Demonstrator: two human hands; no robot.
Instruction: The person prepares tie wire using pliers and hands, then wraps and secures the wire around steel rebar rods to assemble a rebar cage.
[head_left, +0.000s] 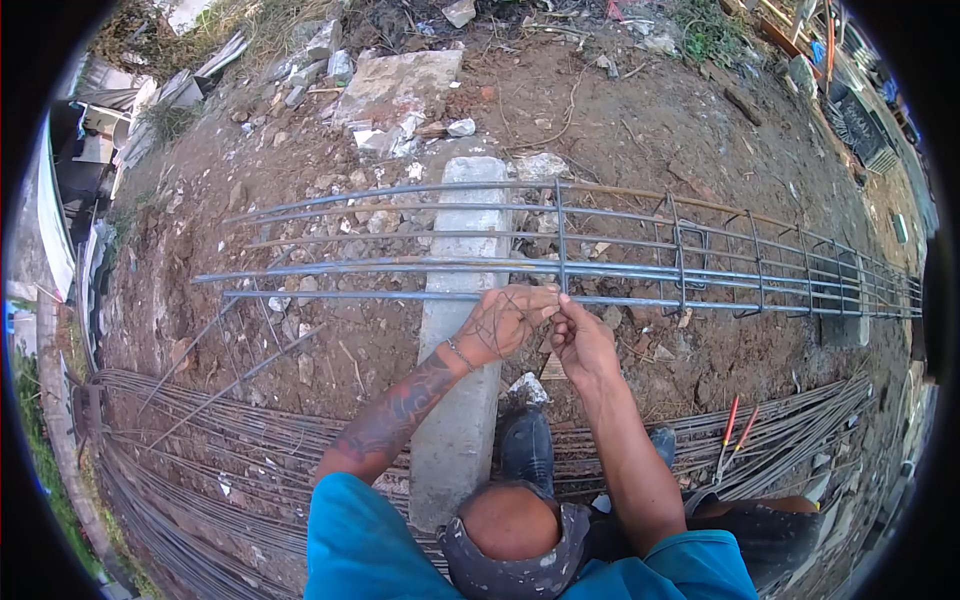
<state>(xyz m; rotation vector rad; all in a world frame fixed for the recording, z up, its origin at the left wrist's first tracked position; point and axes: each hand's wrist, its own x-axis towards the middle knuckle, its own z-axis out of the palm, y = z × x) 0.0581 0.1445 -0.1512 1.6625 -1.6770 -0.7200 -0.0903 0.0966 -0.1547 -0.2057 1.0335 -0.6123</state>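
Both forearms extend forward from turquoise sleeves (365, 530) and converge at the lower corner of a square steel stirrup (561, 235). The left hand (508, 322) comes in obliquely, back uppermost, wrist ringed by a bracelet (459, 353), fingers pointing right; thin dark lines cross its back, whether wire or markings cannot be told. The right hand (585, 345) rises more steeply, its thumb and forefinger drawn narrow beside the left fingertips. Whether either hand grips the stirrup or something finer cannot be told.

The rebar cage (640, 301), of long, slender, bluish-grey and rust-brown bars, lies crosswise before the person; its free ends project left, and further stirrups enclose it to the right. A rough, pale, rectangular concrete post (455, 400) passes beneath. Loose rods (200, 420) lie in long bundles nearer the body, with a red-handled cutting tool (731, 425) at right. The ground (690, 150) is brown, crumbly soil strewn with angular rubble.
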